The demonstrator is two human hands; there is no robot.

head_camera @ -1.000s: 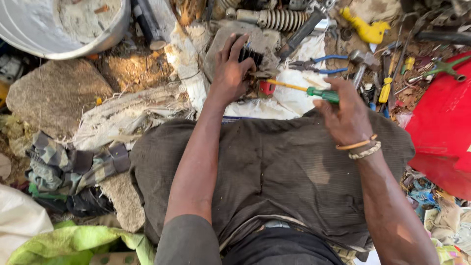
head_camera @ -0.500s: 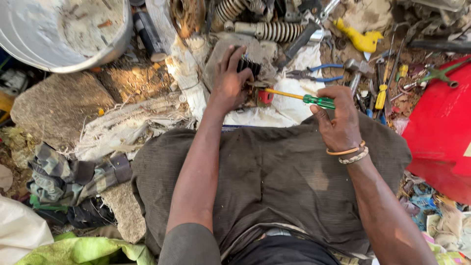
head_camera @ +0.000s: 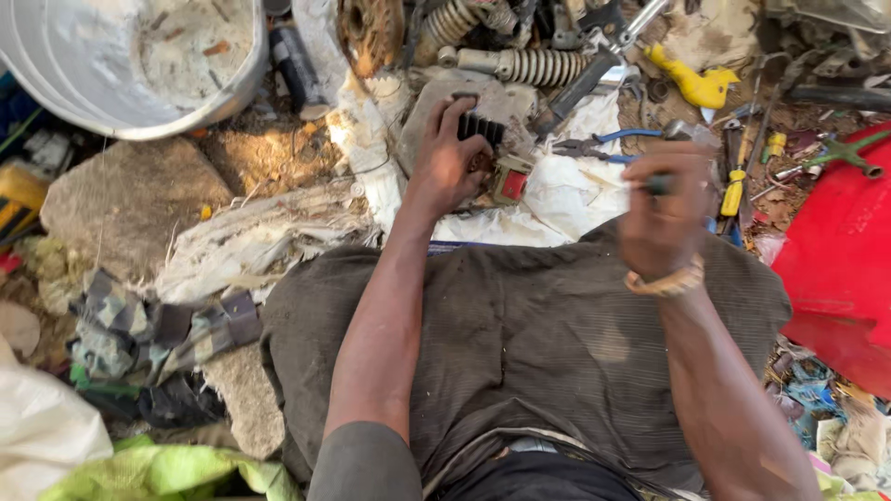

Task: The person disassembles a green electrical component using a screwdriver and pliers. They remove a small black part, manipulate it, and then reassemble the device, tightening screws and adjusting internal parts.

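One small part [head_camera: 497, 162], black with ribs on top and a red block at its side, sits on a flat stone [head_camera: 436, 107] in front of the person. The left hand [head_camera: 450, 158] is curled around the part and holds it down. The right hand [head_camera: 664, 218] is blurry. It is closed around one green handle [head_camera: 659, 184], a little to the right of the part and not touching it.

One white cloth [head_camera: 566, 190] lies under and beside the stone. Two springs [head_camera: 529, 65] lie just behind it. One pair of blue pliers [head_camera: 603, 146] lies between the part and the right hand. One grey tub [head_camera: 130, 60] stands far left. One red sheet [head_camera: 835, 269] fills the right edge. Tools crowd the ground, so open room is small.
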